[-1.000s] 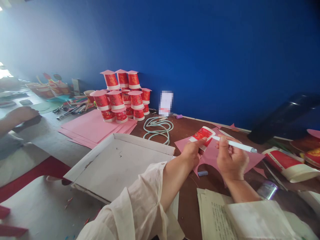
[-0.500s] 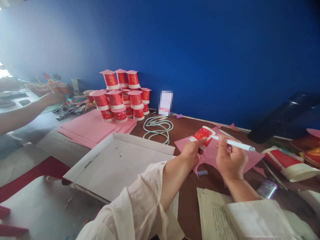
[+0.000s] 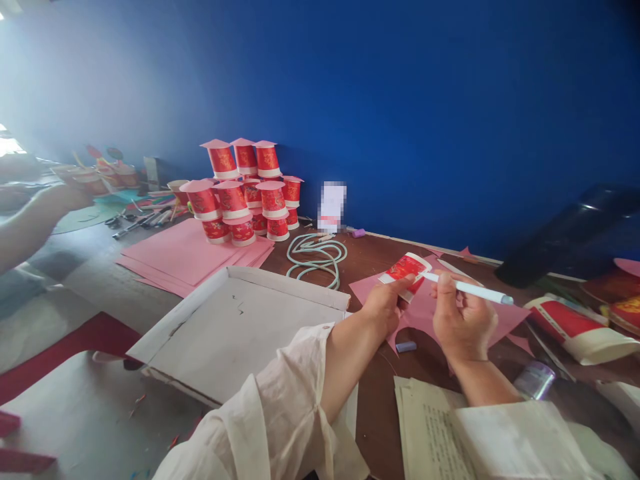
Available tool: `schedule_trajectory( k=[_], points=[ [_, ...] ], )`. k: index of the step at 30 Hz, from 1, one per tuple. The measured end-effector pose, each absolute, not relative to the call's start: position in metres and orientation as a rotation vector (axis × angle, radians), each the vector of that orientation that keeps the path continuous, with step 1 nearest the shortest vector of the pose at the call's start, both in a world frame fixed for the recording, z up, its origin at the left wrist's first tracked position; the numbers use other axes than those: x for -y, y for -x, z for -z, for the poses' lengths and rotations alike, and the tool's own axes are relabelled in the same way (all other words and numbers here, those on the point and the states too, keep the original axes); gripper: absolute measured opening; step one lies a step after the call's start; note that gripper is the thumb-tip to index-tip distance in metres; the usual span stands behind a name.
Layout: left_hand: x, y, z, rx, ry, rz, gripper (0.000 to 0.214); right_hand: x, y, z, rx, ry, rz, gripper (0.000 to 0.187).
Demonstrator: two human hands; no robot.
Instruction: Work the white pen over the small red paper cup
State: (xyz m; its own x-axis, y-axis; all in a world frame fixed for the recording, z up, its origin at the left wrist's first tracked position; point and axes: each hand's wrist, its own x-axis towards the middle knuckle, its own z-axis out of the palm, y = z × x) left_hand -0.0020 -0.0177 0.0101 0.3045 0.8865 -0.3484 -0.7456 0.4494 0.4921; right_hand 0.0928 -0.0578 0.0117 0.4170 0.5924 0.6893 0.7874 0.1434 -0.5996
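Note:
My left hand [image 3: 387,303] is closed around a red paper cup [image 3: 407,268] with a white rim, tipped on its side above the pink paper [image 3: 373,288]. In my right hand [image 3: 463,320] I grip a white marker pen [image 3: 483,291], its tip at the cup's right side. The pink paper has a curved piece cut from it. Below the cup lies a small purple pen cap [image 3: 406,347]. Whatever the tip has marked is too small to make out.
Stacked red paper cups [image 3: 233,199] with pink tops stand near the blue wall beside pink sheets [image 3: 175,250]. A white box lid [image 3: 250,333], coiled pale cable [image 3: 320,257], black bottle [image 3: 555,233], another red cup [image 3: 575,327] and an open book [image 3: 435,427] surround my hands. Another person's arm [image 3: 35,223] is at left.
The other person's arm at the left has pulled back leftward. My two hands, the cup and the marker pen look almost still.

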Motion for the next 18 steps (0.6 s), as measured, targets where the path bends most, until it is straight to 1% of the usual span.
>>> schedule_trajectory(
  k=[14,18],
  points=[
    [0.0209,0.0022,-0.0156,-0.63,-0.224,-1.102,0.012,0.0577,-0.0941,-0.0116,1.298,1.524,0.227,0.042],
    [0.0227,0.0021,-0.0165,-0.658,-0.261,-1.096,0.011,0.0579,-0.0927,-0.0111,1.3,1.53,0.231,0.04]
  ],
)
